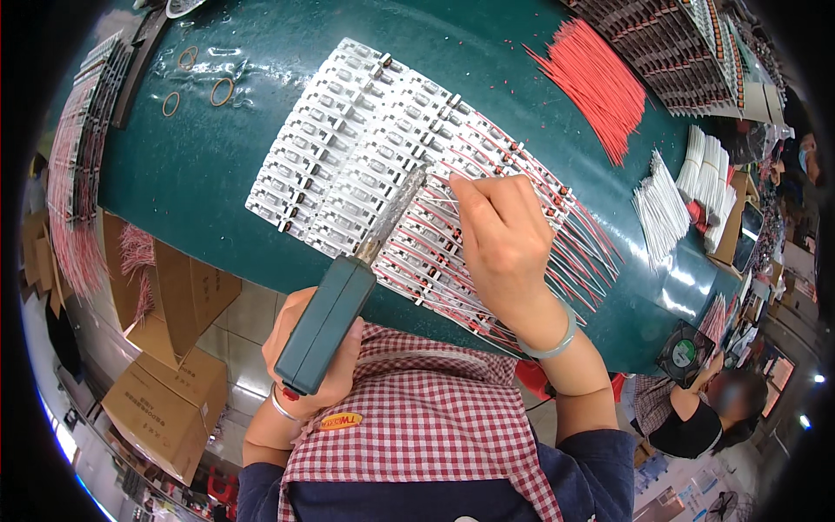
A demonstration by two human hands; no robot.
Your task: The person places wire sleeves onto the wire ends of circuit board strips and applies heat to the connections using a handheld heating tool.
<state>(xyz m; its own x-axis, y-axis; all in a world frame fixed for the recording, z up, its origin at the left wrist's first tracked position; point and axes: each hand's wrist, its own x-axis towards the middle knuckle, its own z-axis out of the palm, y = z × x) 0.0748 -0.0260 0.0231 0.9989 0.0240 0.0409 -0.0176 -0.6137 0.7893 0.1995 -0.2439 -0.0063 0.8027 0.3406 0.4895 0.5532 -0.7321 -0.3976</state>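
Observation:
My left hand [300, 348] is wrapped round the boxy dark green handle of a soldering iron [329, 324]. Its long, mottled metal barrel reaches up and right over rows of small white plastic parts [348, 148]. Close to the barrel's far end, my right hand [504, 235] is closed in a pinch on a thin wire, apparently red, mostly hidden by the fingers. Red and white wires [435, 248] run from the right-hand rows out past the edge, partly beneath my right wrist. The rows at the left bear no wires.
A bundle of red wires [596, 87] lies at the far right, with white wires [661, 209] nearer. Rubber bands [223, 91] lie far left. Stacked wired strips [83, 157] stand left, cardboard boxes [170, 413] below. A small black fan [685, 352] and another person [696, 409] are at right.

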